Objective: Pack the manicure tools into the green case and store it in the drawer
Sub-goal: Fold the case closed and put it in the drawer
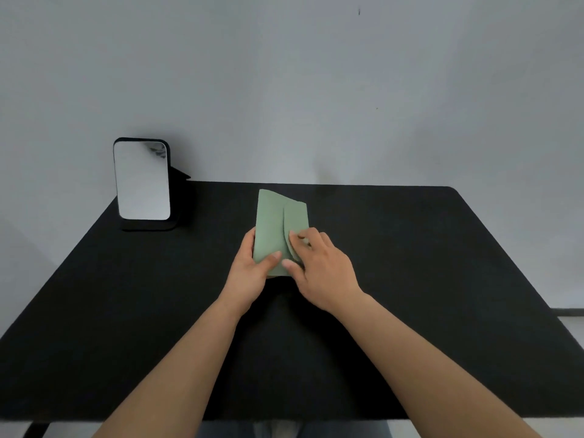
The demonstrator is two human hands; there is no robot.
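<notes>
The green case (274,223) lies closed near the middle of the black table (426,263), its curved flap folded over from the right. My left hand (249,273) grips the case's near left corner, thumb on top. My right hand (319,267) rests on the flap at the near right, fingertips pressing on it. No loose manicure tools show. No drawer is in view.
A standing mirror (142,181) on a black base sits at the table's far left corner. A pale wall runs right behind the table. The near table edge crosses the bottom of the view, over my lap.
</notes>
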